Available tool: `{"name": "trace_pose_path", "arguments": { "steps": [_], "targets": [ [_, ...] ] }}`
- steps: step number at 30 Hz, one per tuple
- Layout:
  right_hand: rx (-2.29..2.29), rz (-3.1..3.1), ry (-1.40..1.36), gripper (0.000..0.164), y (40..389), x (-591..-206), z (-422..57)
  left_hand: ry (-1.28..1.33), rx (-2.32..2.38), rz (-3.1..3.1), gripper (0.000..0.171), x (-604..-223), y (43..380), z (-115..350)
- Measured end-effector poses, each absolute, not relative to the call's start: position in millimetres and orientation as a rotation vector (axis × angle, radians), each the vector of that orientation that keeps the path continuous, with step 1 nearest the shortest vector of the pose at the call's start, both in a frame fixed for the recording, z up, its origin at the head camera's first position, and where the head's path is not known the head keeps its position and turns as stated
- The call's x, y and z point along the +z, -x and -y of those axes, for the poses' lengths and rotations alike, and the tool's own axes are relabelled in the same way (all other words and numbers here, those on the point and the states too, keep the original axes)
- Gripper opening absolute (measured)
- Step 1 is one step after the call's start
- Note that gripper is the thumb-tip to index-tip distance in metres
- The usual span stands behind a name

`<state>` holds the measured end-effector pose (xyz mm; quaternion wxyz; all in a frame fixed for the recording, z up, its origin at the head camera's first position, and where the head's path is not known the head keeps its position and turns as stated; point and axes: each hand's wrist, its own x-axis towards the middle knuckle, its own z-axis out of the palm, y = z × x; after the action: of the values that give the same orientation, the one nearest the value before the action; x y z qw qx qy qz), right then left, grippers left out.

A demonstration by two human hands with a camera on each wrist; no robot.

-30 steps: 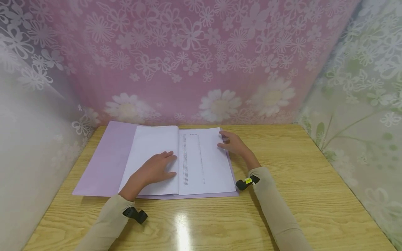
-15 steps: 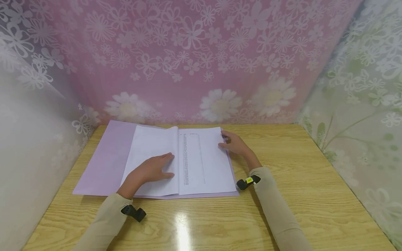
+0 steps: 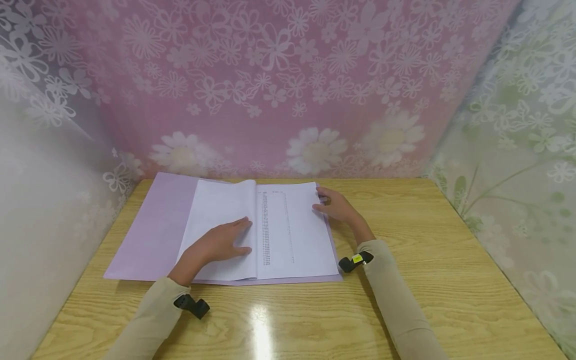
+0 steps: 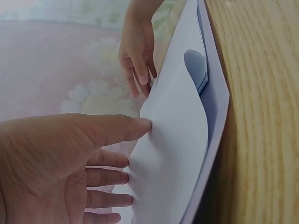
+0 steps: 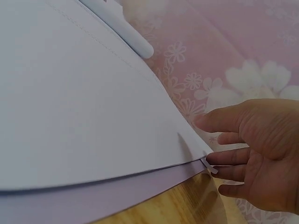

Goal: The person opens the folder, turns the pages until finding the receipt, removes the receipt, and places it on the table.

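A lilac folder (image 3: 153,230) lies open on the table, its pages spread. The turned white page (image 3: 220,202) on the left looks blank and curves up near the spine. On the right, a printed page (image 3: 310,235) carries columns of small text. My left hand (image 3: 218,243) rests on the blank page, thumb apart and fingertips touching the paper, as the left wrist view shows. By the upper right edge of the printed page is my right hand (image 3: 337,206). Its fingers (image 5: 231,158) are fairly straight at the page corner, with the thumb above the edge.
The wooden table (image 3: 441,250) extends to the right and in front of the folder. A pink flowered backdrop (image 3: 270,100) rises behind it, with pale flowered walls on both sides. Each wrist wears a small black camera (image 3: 192,305).
My left hand has shifted slightly left and down on the blank page, and that page bulges a little more by the spine. The right hand has hardly moved.
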<state>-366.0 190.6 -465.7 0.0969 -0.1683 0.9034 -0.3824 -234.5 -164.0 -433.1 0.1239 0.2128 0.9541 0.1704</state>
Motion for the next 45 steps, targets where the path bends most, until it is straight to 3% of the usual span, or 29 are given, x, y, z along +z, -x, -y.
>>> {"name": "trace_pose_path", "arguments": {
  "steps": [13, 28, 45],
  "targets": [
    [-1.147, -2.677, 0.492, 0.069, 365, -463, -189, -0.692, 0.499, -2.81, 0.076, -430, 233, 162],
    [-1.023, -2.76, 0.616, 0.07, 414, -462, -175, -0.666, 0.512, -2.789, 0.076, -434, 234, 163],
    [-0.928, -2.795, 0.613, 0.06, 422, -458, -167, -0.654, 0.498, -2.794, 0.076, -433, 233, 162]
  ]
}}
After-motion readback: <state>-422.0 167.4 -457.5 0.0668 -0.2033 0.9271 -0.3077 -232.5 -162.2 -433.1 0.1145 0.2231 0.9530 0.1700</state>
